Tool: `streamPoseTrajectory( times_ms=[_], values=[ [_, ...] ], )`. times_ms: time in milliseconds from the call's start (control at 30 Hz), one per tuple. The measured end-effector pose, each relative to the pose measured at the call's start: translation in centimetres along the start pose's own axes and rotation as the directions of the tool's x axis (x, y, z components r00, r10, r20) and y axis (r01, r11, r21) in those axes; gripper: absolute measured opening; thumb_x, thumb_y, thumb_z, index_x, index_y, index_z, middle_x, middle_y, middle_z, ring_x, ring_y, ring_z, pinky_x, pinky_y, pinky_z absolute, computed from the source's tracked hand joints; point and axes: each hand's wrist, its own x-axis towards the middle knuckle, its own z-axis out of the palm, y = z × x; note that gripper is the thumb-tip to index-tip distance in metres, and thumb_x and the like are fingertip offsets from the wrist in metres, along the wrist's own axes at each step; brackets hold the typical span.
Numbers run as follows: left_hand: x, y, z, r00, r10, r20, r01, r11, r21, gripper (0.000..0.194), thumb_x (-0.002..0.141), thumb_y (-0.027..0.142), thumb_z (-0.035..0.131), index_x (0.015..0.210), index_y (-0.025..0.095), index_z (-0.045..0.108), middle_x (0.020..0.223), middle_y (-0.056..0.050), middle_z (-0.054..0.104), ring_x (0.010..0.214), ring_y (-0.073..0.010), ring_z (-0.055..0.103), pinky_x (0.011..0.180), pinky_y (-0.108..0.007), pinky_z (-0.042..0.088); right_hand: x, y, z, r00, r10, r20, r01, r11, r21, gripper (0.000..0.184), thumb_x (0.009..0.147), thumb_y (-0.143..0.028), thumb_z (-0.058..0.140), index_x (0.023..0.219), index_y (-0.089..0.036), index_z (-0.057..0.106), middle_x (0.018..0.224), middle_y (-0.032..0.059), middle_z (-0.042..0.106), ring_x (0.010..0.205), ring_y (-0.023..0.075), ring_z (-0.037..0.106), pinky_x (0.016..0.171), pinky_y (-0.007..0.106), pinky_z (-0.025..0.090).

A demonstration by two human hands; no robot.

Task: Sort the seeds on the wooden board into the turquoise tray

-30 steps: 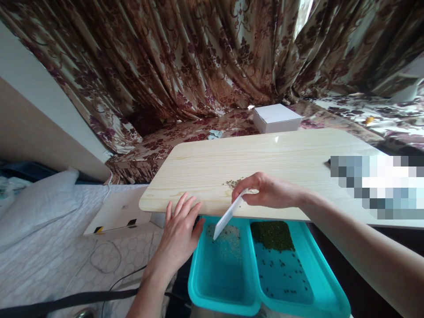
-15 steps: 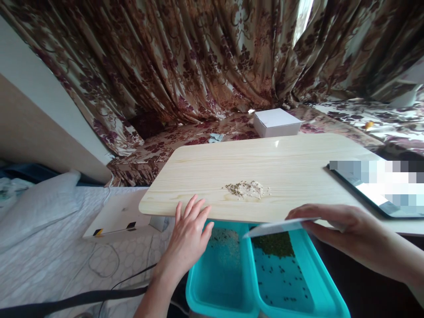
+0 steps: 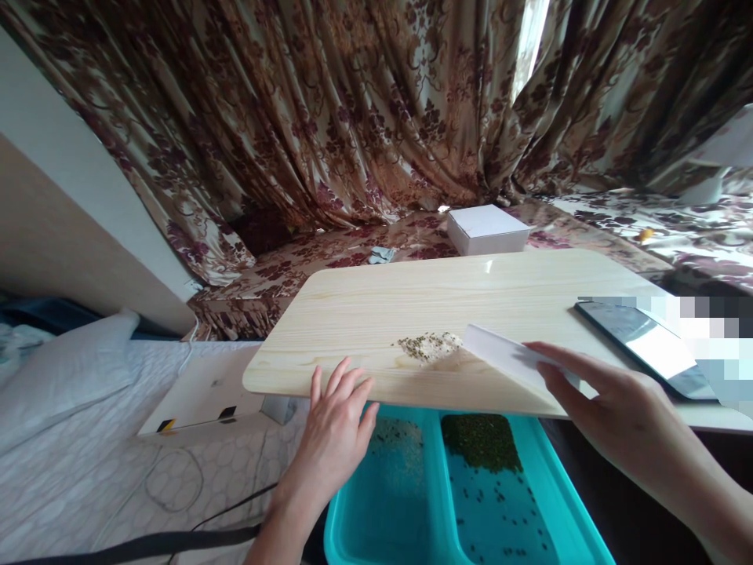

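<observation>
My right hand (image 3: 612, 400) pinches a stiff white card (image 3: 506, 355), whose far edge stands on the wooden table (image 3: 365, 302) just right of a small heap of mixed grains (image 3: 429, 345). Pale grains lie on the heap's right side, dark green ones on its left. My left hand (image 3: 338, 420) rests with fingers spread on the table's near edge, holding nothing. Below that edge is a turquoise two-compartment tray (image 3: 435, 486). Its right compartment holds a pile of green beans (image 3: 482, 441) plus scattered single ones; some pale grains (image 3: 397, 439) lie in the left compartment.
A tablet (image 3: 644, 345) lies at the table's right end. Behind the table are a white box (image 3: 488, 229) and a pale blue cloth (image 3: 381, 255). On the left are a bed with a pillow (image 3: 76, 365), a white panel (image 3: 200, 388) and cables.
My right hand has lifted the white card from over the tray onto the table beside the grains, tilting it upright. My left hand has stayed at the table edge. The view has shifted slightly.
</observation>
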Motion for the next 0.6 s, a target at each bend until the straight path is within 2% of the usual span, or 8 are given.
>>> streamPoseTrajectory(
  times_ms=[167, 600],
  values=[
    [0.1, 0.0, -0.1, 1.000, -0.002, -0.003, 0.002, 1.000, -0.006, 0.029, 0.098, 0.018, 0.051, 0.119, 0.020, 0.070, 0.130, -0.011, 0.070, 0.141, -0.0330, 0.049, 0.121, -0.070, 0.026, -0.1, -1.1, 0.8, 0.999, -0.023, 0.030, 0.023, 1.000, 0.008, 0.032, 0.093, -0.036, 0.051, 0.108, -0.024, 0.078, 0.094, 0.0071, 0.082, 0.069, 0.0239, 0.077, 0.059, 0.034, 0.061],
    [0.2, 0.1, -0.3, 1.000, -0.006, 0.014, 0.006, 1.000, 0.002, 0.027, 0.099, 0.019, 0.050, 0.118, 0.020, 0.070, 0.131, -0.011, 0.070, 0.142, -0.0331, 0.048, 0.121, -0.069, 0.026, -0.5, -3.4, 1.9, 0.995, -0.063, 0.079, 0.056, 0.995, 0.087, 0.032, 0.096, -0.032, 0.049, 0.109, -0.024, 0.077, 0.098, 0.0087, 0.082, 0.076, 0.0220, 0.078, 0.068, 0.032, 0.064]
  ],
)
